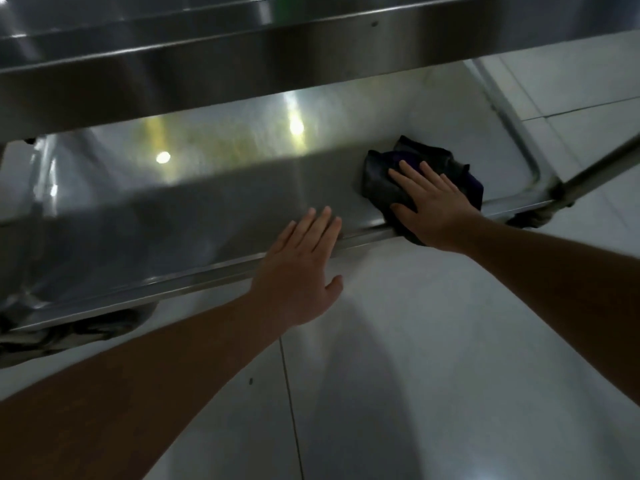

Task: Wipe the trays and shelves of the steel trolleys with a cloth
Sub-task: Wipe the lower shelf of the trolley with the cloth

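Observation:
A dark crumpled cloth lies on the right part of the steel trolley's bottom shelf. My right hand lies flat on the cloth with straight fingers, pressing it onto the shelf near the front rim. My left hand reaches over the shelf's front rim with straight fingers; its fingertips touch the shelf surface just past the rim. The shelf above crosses the top of the view.
A trolley leg runs up from the shelf's right front corner, with a caster below it. Another caster sits under the left front. White tiled floor lies under and in front of the trolley.

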Motion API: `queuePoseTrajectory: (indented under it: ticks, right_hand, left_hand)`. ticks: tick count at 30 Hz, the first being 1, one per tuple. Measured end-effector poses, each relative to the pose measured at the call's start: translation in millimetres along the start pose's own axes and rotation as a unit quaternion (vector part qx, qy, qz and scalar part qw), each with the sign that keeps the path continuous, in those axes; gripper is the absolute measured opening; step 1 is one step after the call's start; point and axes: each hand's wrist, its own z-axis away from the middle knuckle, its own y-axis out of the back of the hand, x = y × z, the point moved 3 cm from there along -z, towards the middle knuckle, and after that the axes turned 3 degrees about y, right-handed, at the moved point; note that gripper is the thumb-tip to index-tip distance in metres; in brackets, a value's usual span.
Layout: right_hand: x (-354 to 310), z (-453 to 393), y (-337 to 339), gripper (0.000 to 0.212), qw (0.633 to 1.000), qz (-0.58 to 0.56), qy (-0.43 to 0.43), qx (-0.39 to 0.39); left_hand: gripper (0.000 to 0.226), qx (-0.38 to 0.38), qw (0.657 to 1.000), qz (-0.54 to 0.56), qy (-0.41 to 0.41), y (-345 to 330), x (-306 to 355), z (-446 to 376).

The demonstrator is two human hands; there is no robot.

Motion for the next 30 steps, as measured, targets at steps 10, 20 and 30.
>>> queuePoseTrajectory:
  ticks: [10,20,30]
  right_hand:
    - [98,15,25,0.078,0.993,-0.008,-0.115,0.013]
    - [118,-30,57,0.070,0.967,-0.054,-0.234,0.089]
    - [36,-25,40,0.065,0.998,-0.006,0.058,0.026]
  left_hand:
    - [0.090,0.037,0.999,-0.017,0.001,-8,14,-15]
    - [0.096,0.057,0.998,-0.029,-0.013,-18,9,-17]
    - [0.097,0.050,0.998,-0.037,-0.023,-20,7,-14]
